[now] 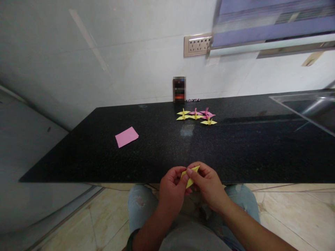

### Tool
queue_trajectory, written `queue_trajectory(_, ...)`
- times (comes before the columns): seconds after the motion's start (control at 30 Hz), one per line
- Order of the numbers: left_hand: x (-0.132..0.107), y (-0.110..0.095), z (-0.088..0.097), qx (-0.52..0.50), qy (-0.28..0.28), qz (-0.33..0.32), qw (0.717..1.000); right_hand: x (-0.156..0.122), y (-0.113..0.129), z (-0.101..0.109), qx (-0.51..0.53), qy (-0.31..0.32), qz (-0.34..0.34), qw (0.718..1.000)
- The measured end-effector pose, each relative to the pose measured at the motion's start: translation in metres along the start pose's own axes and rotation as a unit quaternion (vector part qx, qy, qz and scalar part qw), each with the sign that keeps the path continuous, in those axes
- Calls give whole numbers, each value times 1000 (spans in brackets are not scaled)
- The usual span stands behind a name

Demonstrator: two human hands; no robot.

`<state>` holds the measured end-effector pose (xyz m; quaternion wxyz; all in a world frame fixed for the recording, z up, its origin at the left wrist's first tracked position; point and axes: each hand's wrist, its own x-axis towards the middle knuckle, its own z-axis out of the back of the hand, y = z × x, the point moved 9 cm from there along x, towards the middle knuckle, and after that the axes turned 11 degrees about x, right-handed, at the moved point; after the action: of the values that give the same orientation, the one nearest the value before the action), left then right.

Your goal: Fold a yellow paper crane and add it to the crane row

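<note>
A partly folded piece of yellow origami paper is held between both hands at the front edge of the black countertop. My left hand pinches its left side with thumb and fingers. On the other side, my right hand grips it, the thumb lying across its upper face. Fingers cover part of the folds. Farther back stand several small folded paper cranes, some yellow and some pink, grouped close together.
Pink paper lies flat at the left of the counter. Against the wall stands a dark blurred box-like object, with a small patterned item beside it. A sink is at the right, and a socket panel is on the wall.
</note>
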<state>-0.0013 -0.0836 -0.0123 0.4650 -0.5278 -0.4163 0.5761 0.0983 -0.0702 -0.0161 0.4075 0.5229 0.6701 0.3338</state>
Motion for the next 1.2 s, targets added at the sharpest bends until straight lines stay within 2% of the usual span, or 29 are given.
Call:
queue_trajectory(0.17,0,1,-3,-32,20,14,999,2,4,4,0,8,19,1000)
queue_trajectory(0.23,0,-2,0,3,13,-10,1000,2,11,4,-42,17,45,998)
queue_trajectory(0.3,-1,-7,7,60,-15,-48,997,1,24,2,-112,25,107,988)
queue_trajectory(0.43,-7,-27,18,195,-81,-161,964,-9,52,-8,-256,33,253,932)
queue_trajectory(0.5,-11,-35,18,237,-97,-202,945,-13,57,-12,-303,38,289,907)
queue_trajectory(0.6,-13,-38,17,265,-104,-226,932,-18,59,-16,-356,35,326,875)
queue_trajectory(0.73,-13,-38,16,283,-106,-236,923,-20,58,-19,-401,34,342,849)
queue_trajectory(0.97,-13,-39,10,300,-79,-240,920,-17,57,-24,-438,55,331,834)
queue_trajectory(1.1,-11,-38,9,278,-63,-213,935,-15,57,-25,-444,73,330,830)
queue_trajectory(1.2,-5,-26,12,233,-59,-151,959,-13,56,-27,-427,94,311,844)
